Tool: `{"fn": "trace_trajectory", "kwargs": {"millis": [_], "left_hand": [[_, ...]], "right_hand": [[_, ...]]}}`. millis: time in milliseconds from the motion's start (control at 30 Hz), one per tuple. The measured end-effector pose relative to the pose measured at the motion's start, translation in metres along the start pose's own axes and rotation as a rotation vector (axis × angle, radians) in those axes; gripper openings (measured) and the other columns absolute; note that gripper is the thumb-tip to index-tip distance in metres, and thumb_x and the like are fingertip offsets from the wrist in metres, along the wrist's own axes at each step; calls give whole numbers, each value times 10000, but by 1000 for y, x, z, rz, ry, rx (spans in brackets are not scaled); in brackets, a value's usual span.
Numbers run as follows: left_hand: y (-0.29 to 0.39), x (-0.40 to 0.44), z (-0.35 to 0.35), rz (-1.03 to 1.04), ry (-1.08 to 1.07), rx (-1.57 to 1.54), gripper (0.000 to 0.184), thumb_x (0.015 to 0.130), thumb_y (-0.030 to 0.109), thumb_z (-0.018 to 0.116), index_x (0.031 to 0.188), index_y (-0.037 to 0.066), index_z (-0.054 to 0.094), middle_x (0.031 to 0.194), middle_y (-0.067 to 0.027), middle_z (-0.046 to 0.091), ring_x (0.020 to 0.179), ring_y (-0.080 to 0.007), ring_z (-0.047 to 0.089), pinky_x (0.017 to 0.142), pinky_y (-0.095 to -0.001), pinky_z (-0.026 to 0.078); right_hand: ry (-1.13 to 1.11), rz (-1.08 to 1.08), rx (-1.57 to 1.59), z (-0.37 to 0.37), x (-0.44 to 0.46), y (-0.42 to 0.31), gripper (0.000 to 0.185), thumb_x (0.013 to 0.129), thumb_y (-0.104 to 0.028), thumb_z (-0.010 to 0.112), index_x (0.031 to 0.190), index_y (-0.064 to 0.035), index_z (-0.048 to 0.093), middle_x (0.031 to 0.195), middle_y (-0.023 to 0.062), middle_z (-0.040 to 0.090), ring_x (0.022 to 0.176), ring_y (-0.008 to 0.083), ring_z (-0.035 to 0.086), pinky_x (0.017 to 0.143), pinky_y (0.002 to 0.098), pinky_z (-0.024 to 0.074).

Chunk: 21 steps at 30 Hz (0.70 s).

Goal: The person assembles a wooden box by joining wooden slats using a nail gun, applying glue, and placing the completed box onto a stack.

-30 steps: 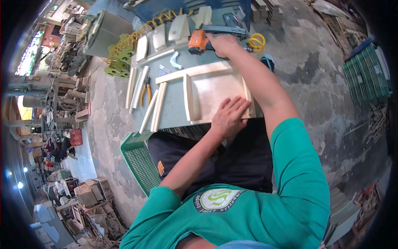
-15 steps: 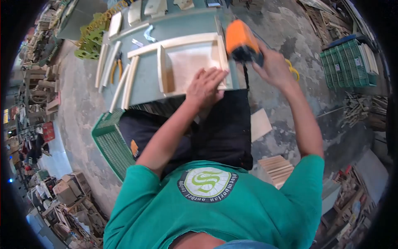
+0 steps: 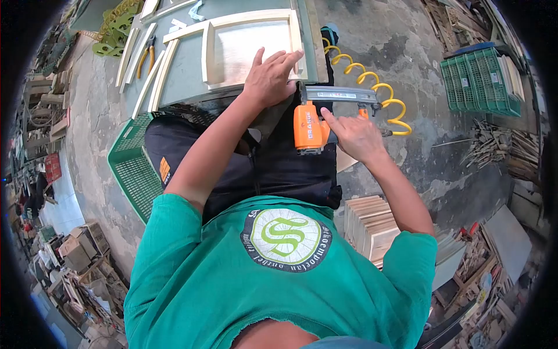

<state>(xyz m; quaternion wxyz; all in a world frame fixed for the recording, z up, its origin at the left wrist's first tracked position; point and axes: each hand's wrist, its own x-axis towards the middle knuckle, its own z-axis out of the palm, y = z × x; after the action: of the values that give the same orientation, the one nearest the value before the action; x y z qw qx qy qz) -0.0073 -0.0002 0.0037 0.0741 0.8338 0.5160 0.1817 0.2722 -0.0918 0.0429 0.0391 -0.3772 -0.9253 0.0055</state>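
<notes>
My right hand (image 3: 357, 136) grips the handle of an orange pneumatic nail gun (image 3: 308, 129). The gun lies sideways over my lap, with its grey magazine pointing right and its nose close to the near right corner of a pale wooden frame (image 3: 247, 20). That frame has a flat panel inside and a crosspiece near its left end. Across its near right corner rests my left hand (image 3: 270, 78), fingers spread and holding nothing. A coiled yellow air hose (image 3: 351, 68) runs beside the gun. Left of the frame are loose wooden strips (image 3: 160, 75) and orange-handled pliers (image 3: 146, 58).
The frame lies on a grey-green worktable (image 3: 189, 70). A green plastic crate (image 3: 131, 166) stands by my left leg. Thin wooden boards (image 3: 372, 224) are stacked on the floor at my right. Farther right are green crates (image 3: 479, 84) and a pile of scrap sticks (image 3: 482, 145).
My right hand has brought the nail gun down and toward me, from beyond the frame's right side to its near right corner. My left hand stays on the frame. The view has shifted slightly.
</notes>
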Motion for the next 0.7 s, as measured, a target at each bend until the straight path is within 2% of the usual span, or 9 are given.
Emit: {"fn": "trace_trajectory", "kwargs": {"millis": [367, 433, 533, 700], "left_hand": [[5, 1, 1, -52, 12, 5, 740, 850, 223, 712, 1540, 192, 446, 1399, -75, 638, 1408, -255, 535, 1244, -595, 259], [4, 0, 3, -42, 38, 8, 732, 858, 223, 711, 1540, 197, 447, 1409, -83, 634, 1419, -250, 526, 1253, -581, 251], [4, 1, 4, -51, 19, 7, 733, 865, 228, 714, 1545, 201, 439, 1425, -85, 626, 1429, -247, 517, 1259, -574, 241], [4, 1, 2, -47, 1, 14, 750, 862, 232, 726, 1548, 203, 427, 1433, -82, 621, 1436, -244, 509, 1263, -566, 235]], "right_hand": [[-24, 47, 42, 0, 6, -3, 566, 884, -90, 643, 1442, -169, 603, 736, 63, 612, 661, 281, 672, 619, 422, 547], [-45, 45, 23, 0, 5, -2, 507, 930, -142, 603, 1436, -181, 605, 745, 58, 643, 679, 281, 705, 590, 427, 570], [-27, 38, 17, 2, 5, -2, 567, 886, -96, 646, 1446, -169, 597, 739, 62, 615, 665, 282, 676, 618, 422, 548], [-8, 57, 35, 4, 5, -3, 517, 910, -123, 623, 1425, -169, 606, 758, 58, 638, 680, 280, 691, 611, 424, 557]]}}
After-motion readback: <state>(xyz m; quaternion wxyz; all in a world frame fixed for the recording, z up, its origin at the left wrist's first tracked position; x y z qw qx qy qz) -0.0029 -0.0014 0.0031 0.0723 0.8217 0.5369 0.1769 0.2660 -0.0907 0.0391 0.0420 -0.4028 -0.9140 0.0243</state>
